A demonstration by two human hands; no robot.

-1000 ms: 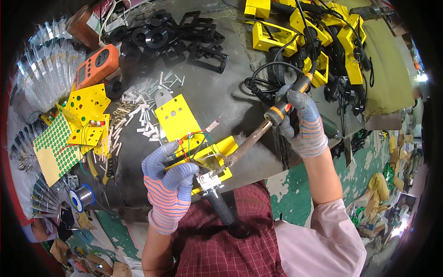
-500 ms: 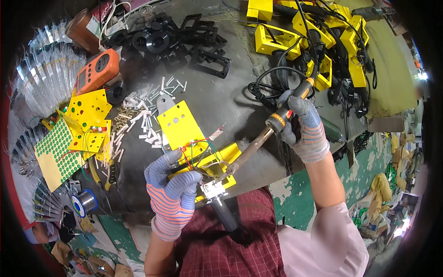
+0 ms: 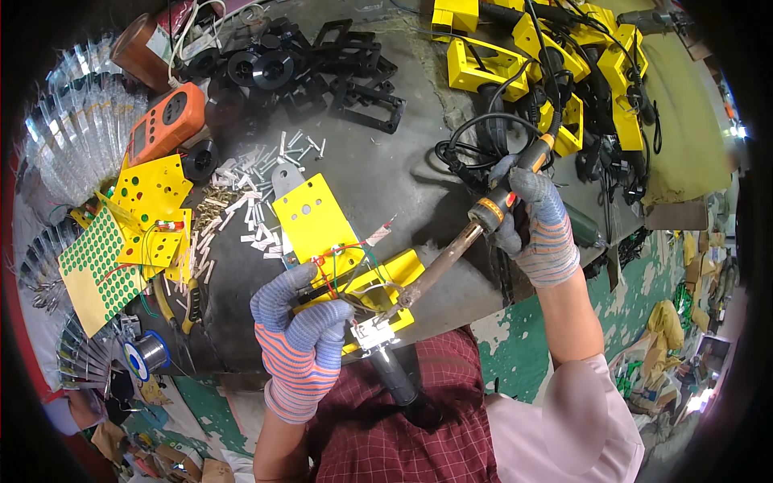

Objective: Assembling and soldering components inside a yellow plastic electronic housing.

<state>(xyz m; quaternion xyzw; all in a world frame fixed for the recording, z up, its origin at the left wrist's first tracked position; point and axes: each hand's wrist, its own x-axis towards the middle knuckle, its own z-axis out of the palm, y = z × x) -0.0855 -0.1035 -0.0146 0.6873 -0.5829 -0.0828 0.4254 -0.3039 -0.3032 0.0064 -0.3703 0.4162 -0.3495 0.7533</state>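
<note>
My right hand [image 3: 538, 221], in a striped knit glove, is wrapped round the handle of a soldering iron [image 3: 489, 212]. The iron slants down to the left, its dark tip near a white terminal piece [image 3: 373, 332] and thin wires. Below that piece a black cylindrical handle [image 3: 392, 377] juts past the table edge. A yellow bracket [image 3: 409, 270] lies under the iron's tip. My left hand [image 3: 299, 330], gloved alike, is curled beside the wires and white piece; what its fingers pinch is hidden. A yellow plate [image 3: 314, 217] with red and green wires lies beyond it.
White sleeves and screws [image 3: 262, 193] lie scattered left of the plate. An orange meter [image 3: 167, 123], a green-dotted sticker sheet [image 3: 101, 270], pliers [image 3: 192, 307] and a solder spool [image 3: 147, 356] are at the left. Black frames [image 3: 366, 105] and yellow brackets with cables [image 3: 487, 68] fill the back.
The soldering iron and my right hand have shifted very slightly right. My left hand stays nearly where it was, beside the white piece.
</note>
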